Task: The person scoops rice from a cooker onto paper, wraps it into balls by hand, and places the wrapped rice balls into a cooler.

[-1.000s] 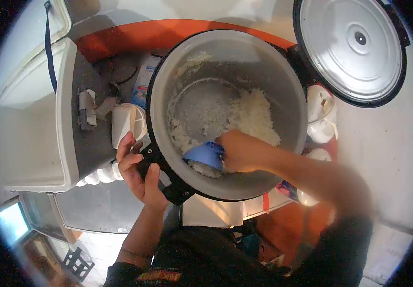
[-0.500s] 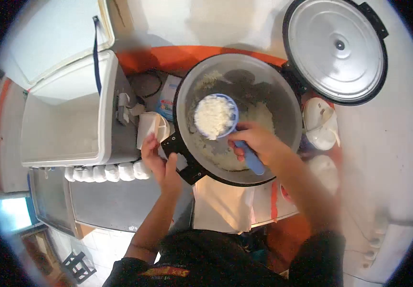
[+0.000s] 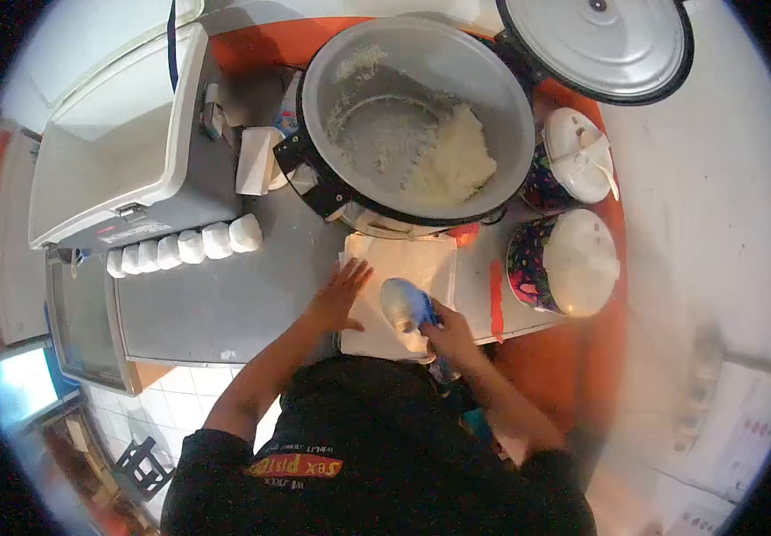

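My right hand (image 3: 450, 334) grips the handle of a blue scoop (image 3: 410, 299), which is tipped low over a stack of brown wrapping paper (image 3: 403, 253) at the counter's front edge. The scoop is blurred, so what it still holds is hard to make out. On the left side of the same paper, my left hand (image 3: 339, 295) rests with its fingers spread. Behind the paper stands a large open rice cooker (image 3: 515, 98). White rice (image 3: 457, 165) is heaped against the right of its pot, with grains stuck to the wall.
The cooker's lid (image 3: 613, 45) is swung up at back right. Two dark patterned tubs with white lids (image 3: 582, 259) stand at the right. An open cooler box (image 3: 193, 161) is at the left, with several white wrapped bundles (image 3: 191, 246) lined up before it.
My right hand has brought the scoop, heaped with rice, from over the cooker down to the paper and tipped it. My left hand has moved from beside the cooker's handle onto the paper.
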Motion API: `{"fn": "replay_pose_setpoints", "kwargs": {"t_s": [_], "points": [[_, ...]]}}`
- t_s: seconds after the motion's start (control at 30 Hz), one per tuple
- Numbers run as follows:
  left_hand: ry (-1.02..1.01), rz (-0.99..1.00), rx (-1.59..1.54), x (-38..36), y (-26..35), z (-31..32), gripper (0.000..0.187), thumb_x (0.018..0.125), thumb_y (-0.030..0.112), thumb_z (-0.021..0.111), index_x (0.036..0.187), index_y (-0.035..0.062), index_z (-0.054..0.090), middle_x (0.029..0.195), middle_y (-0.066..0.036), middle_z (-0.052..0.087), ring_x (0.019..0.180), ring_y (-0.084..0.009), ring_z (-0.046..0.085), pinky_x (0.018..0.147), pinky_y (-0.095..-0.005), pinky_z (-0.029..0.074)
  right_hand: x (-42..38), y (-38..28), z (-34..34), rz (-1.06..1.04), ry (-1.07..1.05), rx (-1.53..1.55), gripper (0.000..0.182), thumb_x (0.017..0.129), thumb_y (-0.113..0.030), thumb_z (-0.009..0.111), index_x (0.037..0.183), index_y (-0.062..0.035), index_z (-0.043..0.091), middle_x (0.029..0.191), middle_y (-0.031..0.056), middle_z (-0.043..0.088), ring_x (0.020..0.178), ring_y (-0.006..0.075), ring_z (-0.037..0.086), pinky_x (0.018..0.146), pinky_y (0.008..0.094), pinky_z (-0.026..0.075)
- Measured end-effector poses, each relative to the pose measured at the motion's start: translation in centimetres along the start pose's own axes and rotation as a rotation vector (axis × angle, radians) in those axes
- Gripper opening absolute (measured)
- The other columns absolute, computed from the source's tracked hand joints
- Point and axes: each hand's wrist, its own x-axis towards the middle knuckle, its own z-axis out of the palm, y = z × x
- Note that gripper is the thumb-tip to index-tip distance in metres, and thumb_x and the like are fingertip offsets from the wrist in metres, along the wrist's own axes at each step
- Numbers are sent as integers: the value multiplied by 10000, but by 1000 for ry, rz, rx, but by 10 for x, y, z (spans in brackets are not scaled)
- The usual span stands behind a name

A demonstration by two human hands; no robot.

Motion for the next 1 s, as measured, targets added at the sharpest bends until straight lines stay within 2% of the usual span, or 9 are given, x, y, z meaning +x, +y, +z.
{"fn": "replay_pose_setpoints", "kwargs": {"t_s": [0.1,0.3,0.4,0.5,0.6,0.8,0.9,0.97,1.0], "points": [[-27,10,24,-1,-6,12,1351,562,636,826,1563,29,153,1639,-109,178,1526,-265,98,1221,-527,119,51,121,65,-372,246,-645,654,927,-54,546,1534,-197,351,1086,204,594,980,380,615,809,452,520],[-32,-46,60,5,0,13,1395,509,608,864,1562,29,154,1637,-95,190,1523,-263,112,1211,-568,105,56,138,80,-230,342,-630,698,925,-57,535,1558,-236,301,1066,213,590,870,408,628,759,490,513],[-85,-87,99,4,10,10,1249,619,504,858,1548,13,184,1613,-95,256,1505,-283,166,1198,-575,130,57,133,70,-332,362,-571,740,918,-67,571,1571,-253,275,1020,162,605,778,315,635,712,418,524],[-6,-107,100,22,3,27,922,801,299,729,1518,-19,243,1560,-143,340,1464,-311,256,1192,-553,174,46,106,33,-198,-79,-60,798,902,-63,611,1581,-272,247,943,92,603,697,188,588,654,330,510],[356,-107,328,57,2,39,675,851,127,565,1464,-48,342,1491,-199,417,1405,-330,355,1191,-500,217,38,94,24,-341,70,84,822,901,-80,637,1583,-288,228,880,50,600,656,113,547,611,278,494],[348,-38,131,52,18,50,585,845,97,523,1403,-56,434,1416,-243,479,1295,-360,470,1150,-463,309,49,91,-27,-124,457,194,781,864,10,571,1566,-199,300,1038,89,637,668,129,591,541,295,501],[355,-88,-91,55,32,38,597,855,123,571,1404,-58,424,1381,-244,498,1257,-355,497,1075,-479,394,99,147,-62,-293,716,-109,734,853,11,576,1538,-119,345,1166,153,613,649,156,612,515,305,496],[416,-206,-185,76,38,36,625,835,130,632,1399,-40,425,1373,-249,510,1224,-380,513,1048,-493,409,125,158,-85,-310,857,-396,731,780,-54,648,1472,-27,414,1149,293,596,972,410,631,825,480,519],[478,-331,-283,85,38,34,657,816,137,693,1395,-22,426,1365,-254,522,1192,-404,529,1021,-506,423,129,152,-93,-309,859,-394,731,780,-54,648,1472,-27,414,1149,293,596,972,410,631,825,480,519]]}}
